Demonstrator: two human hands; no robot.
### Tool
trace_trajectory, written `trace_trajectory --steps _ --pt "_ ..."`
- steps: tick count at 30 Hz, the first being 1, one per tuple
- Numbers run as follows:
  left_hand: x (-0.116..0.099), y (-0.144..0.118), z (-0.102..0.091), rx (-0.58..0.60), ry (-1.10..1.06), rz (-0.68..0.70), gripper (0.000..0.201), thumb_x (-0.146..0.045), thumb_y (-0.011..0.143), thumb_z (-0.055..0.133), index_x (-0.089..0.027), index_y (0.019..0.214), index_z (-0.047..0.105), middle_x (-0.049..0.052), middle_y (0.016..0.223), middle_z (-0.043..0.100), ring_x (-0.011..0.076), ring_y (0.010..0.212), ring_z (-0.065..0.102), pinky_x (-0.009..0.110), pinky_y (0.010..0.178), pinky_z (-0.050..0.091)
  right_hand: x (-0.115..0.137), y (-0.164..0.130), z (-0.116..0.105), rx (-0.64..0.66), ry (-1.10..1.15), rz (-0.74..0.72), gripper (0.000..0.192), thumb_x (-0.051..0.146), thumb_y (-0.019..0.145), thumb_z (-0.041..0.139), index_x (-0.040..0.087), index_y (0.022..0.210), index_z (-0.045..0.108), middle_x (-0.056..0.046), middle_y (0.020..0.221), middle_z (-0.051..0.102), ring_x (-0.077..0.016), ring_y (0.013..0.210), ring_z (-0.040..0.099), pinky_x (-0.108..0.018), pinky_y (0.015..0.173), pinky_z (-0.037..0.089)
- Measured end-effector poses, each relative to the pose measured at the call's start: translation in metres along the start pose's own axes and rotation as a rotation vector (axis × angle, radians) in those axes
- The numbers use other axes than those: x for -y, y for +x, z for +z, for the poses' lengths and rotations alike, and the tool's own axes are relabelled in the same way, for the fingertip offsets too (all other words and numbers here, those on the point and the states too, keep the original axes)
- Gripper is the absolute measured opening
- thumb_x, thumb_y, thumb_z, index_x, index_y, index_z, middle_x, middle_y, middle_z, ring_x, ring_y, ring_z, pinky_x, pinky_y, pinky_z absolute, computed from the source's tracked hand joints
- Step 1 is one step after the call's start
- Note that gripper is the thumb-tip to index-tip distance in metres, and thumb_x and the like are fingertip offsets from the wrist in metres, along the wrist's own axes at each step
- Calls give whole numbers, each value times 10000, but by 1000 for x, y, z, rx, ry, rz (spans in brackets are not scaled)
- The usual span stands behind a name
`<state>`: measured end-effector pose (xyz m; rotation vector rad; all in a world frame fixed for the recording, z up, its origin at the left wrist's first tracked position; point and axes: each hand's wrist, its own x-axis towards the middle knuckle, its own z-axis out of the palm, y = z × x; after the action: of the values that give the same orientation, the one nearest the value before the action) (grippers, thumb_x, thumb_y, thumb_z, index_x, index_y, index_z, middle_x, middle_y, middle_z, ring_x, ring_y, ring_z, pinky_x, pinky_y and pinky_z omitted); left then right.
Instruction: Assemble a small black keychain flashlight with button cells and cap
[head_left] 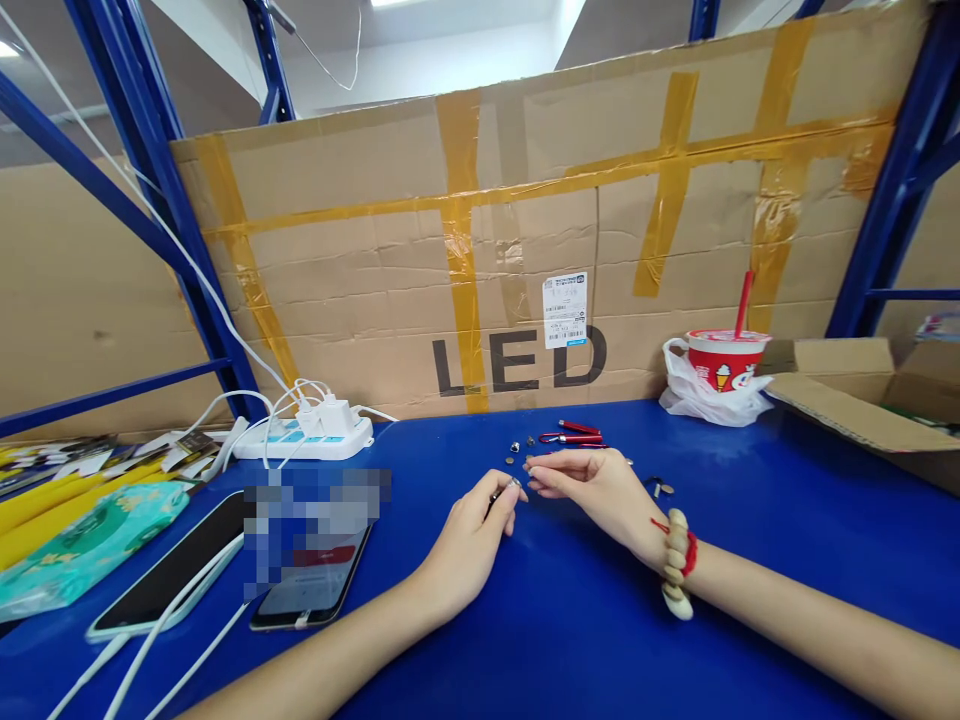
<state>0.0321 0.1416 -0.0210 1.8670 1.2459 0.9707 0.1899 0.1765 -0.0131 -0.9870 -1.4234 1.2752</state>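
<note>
From the head camera, both hands meet at the middle of the frame, low over the blue desk (570,620). The left hand (472,540) has its fingers curled around a small dark piece, with a little silvery ring-like bit pinched at the fingertips; the right hand (600,490) has its fingertips pressed together just beside it, and whether they pinch something I cannot tell. The two sets of fingertips nearly touch, so a fitting-together looks to be in hand rather than finished.

Just above the hands, a scatter of small metal parts (517,455) lies loose on the desk, and beside them, to the right, are a couple of red pen-like pieces (574,433). A few more tiny parts (660,488) sit right of the right hand. Judging by that, most of the pieces are yet to be handled; I see no clear pile of finished ones.

In the lower left lie two phones (307,590) on white cables, with a white power strip (304,440) above them. At the right edge stands a red cup (726,360) with a straw on a plastic bag, next to an open carton (862,400). A taped cardboard sheet (525,240) marked LED fills the back.
</note>
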Motion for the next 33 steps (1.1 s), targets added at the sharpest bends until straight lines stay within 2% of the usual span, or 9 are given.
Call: trace_trajectory --steps 4,10,14,18,26,33 --pt "-1 0 -1 4 17 5 307 -410 861 329 -147 749 441 -38 654 435 59 655 393 182 664 290 3 -8 3 24 14 -23 318 311 561 692 90 789 665 -26 712 652 -62 629 607 -129 610 514" --pt "-2 0 0 36 27 -1 302 -425 843 376 -162 859 523 -35 683 458 58 671 417 171 653 304 10 -15 6 55 -36 -98 195 274 597 670 112 704 660 -1 678 623 -26 550 555 -99 529 473" --pt "-4 -1 1 35 18 -15 295 -411 835 400 -154 855 543 -33 662 463 57 655 420 163 628 302 8 -12 4 57 -87 -135 207 295 586 682 117 686 653 -2 678 610 -32 547 545 -117 532 474" --pt "-4 -1 0 69 -9 -12 278 -380 830 415 -149 856 567 -27 676 481 55 643 422 162 632 310 1 -8 1 113 -123 -173 236 337 604 679 125 703 646 -12 713 613 -44 564 551 -143 560 481" --pt "-2 -2 -1 79 -54 49 302 -395 842 387 -138 788 538 -32 622 441 53 615 400 164 605 295 6 -4 -1 150 -85 -70 282 350 575 693 107 701 631 -14 667 614 -52 568 567 -140 550 499" --pt "-7 -5 0 95 -47 40 280 -387 837 400 -151 782 541 -38 621 433 47 605 386 161 592 290 3 -1 -5 186 -99 -93 242 314 608 684 107 715 620 3 663 607 -37 551 560 -118 523 484"
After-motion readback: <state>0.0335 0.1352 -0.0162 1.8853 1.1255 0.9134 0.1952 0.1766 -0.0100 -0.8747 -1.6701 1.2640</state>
